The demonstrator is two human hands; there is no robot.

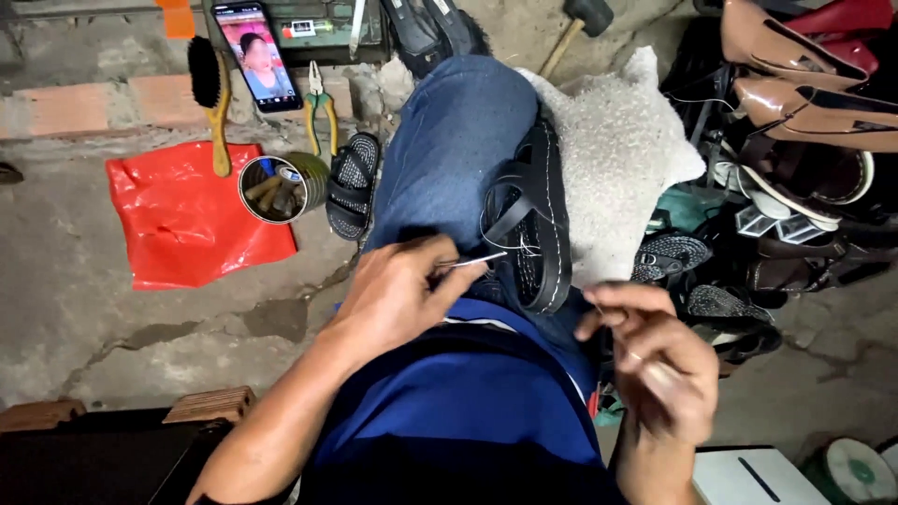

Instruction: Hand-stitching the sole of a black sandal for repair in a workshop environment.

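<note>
- Nearest the lens, the left hand (398, 295) pinches a thin metal needle (472, 261) between closed fingers (447, 277), its tip touching the black sandal (538, 224).
- That sandal rests on the blue-jeaned knee (449, 150), against a white sack (622, 159).
- Right hand (659, 360) hovers just right of the sandal, fingers curled narrow; whether they hold thread, I cannot tell.
- Red plastic bag (187, 215) and tin can (279, 187) lie on the floor (75, 299), far left.

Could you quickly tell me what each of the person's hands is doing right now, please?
Left hand: closed, fingers pinching a thin metal needle aimed at the black sandal.
Right hand: fingers curled, apparently pinching thread; the thread itself is too fine to confirm.
</note>
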